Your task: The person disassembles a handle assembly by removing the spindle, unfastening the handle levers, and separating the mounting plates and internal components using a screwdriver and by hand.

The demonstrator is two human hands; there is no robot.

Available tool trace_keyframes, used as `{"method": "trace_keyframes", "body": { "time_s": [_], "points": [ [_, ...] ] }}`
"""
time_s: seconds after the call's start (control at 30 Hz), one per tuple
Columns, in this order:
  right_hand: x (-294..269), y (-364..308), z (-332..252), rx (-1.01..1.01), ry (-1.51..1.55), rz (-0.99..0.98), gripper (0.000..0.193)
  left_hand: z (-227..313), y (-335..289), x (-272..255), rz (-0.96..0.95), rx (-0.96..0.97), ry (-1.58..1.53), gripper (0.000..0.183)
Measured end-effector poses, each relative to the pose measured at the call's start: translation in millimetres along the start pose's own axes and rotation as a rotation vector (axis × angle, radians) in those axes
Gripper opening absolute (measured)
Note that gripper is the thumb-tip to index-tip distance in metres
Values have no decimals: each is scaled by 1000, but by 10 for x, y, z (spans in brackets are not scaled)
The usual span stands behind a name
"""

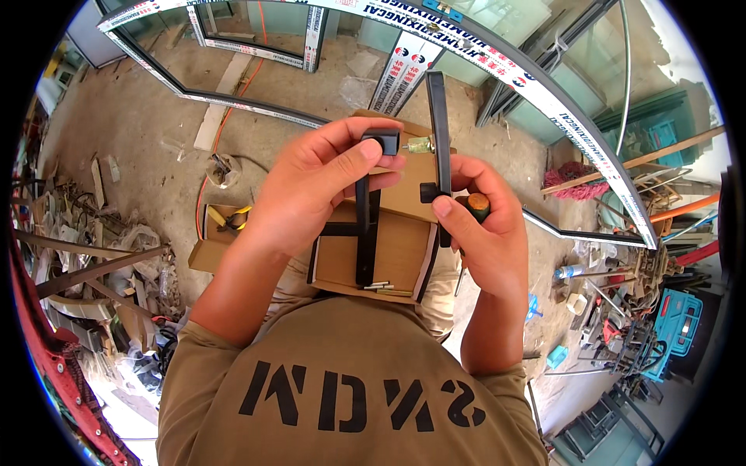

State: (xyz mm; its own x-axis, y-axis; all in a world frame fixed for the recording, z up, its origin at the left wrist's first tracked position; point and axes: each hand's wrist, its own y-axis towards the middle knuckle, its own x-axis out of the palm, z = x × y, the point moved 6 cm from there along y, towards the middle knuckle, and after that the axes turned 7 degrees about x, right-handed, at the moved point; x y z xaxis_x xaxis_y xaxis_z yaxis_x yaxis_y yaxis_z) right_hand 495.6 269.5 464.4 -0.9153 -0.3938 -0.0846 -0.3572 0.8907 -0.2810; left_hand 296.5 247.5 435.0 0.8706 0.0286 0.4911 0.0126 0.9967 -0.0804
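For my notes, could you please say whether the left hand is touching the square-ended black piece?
Touching: the head view shows the left hand pinching the black piece, thumb overlapping it.

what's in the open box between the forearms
The box holds black bars and, by its near edge, a few small rods. The left hand and its black piece cover some of the far left; anything there or under the bars is hidden.
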Motion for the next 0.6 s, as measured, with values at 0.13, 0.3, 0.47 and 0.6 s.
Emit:
{"method": "trace_keyframes", "body": {
  "time_s": [0.13, 0.3, 0.47, 0.6],
  "points": [
    [-22, -10, 4, 16, -7, 9, 34, -21, -7, 22, -21, -16, -27, 39],
    [-34, 7, 23, 2, -27, 8, 34, -85, -7, -18, -25, -24, -77, 39],
    [-34, -6, 32, 52, -8, 5, 34, -102, -9, -5, -6, -41, -66, 38],
    [-39, 2, 63, 30, -12, 5, 34, -117, 8, -37, -52, 26, 29, 39]
  ]
}}
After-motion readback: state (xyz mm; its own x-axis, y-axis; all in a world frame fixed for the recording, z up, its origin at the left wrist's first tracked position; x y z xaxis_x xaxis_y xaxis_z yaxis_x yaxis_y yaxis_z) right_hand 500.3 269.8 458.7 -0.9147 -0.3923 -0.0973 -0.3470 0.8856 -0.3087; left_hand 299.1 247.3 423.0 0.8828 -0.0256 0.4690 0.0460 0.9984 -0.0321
